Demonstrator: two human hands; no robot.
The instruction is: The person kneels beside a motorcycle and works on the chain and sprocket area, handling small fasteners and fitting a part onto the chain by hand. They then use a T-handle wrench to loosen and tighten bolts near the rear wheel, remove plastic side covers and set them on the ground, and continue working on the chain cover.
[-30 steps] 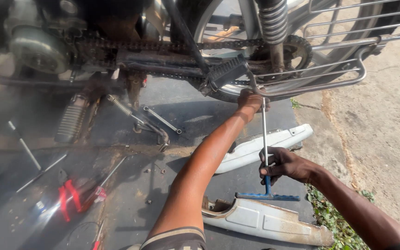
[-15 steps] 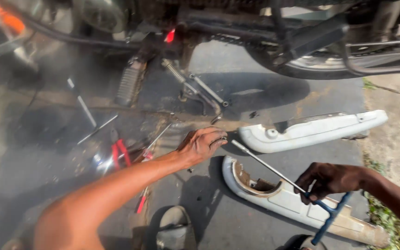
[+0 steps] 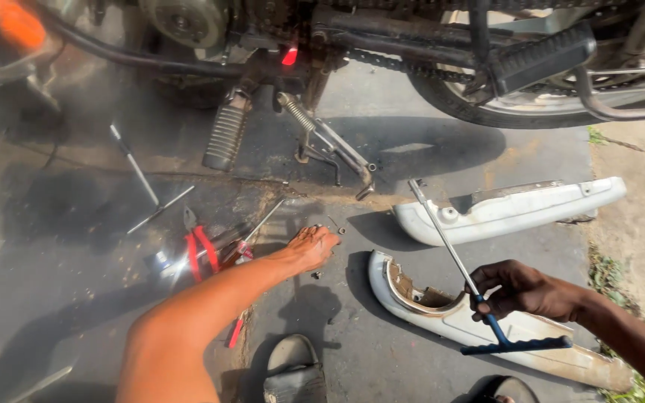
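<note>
Right hand (image 3: 520, 289) grips blue-handled T-wrench (image 3: 463, 265), shaft angled clear of chain cover (image 3: 472, 321); left hand (image 3: 313, 245), fingers narrowed, touches small fasteners (image 3: 340, 229) on ground.

1. Both my arms are bare, with no sleeve in view on either one.
2. My left hand (image 3: 313, 245) wears no glove, ring or band, and its wrist is uncovered.
3. My right hand (image 3: 520, 289) is ungloved too, with no watch or strap.
4. A dark sandal (image 3: 293, 369) shows on my foot at the bottom edge.
</note>
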